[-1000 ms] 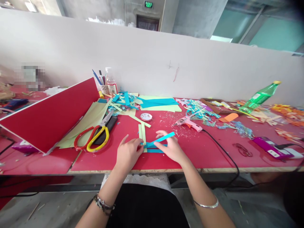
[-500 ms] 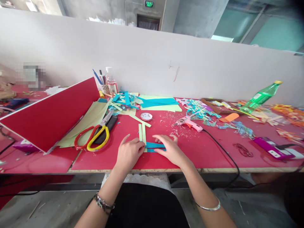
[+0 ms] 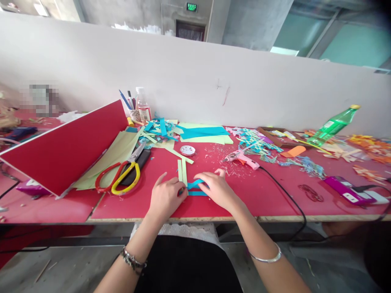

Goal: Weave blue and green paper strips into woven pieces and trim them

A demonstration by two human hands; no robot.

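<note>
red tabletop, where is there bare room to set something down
Bare red tabletop shows between the right hand and the black cord, and between the scissors and the left hand. Crowded: the back, with heaped paper strips. Blue strips lie between the hands.

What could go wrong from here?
The curved blue strip could crease at the fingers of the right hand. The pale green strips might shift if the left hand, beside their near ends, nudges them. The glue gun's cord runs to the table edge, so a snag could drag it.
</note>
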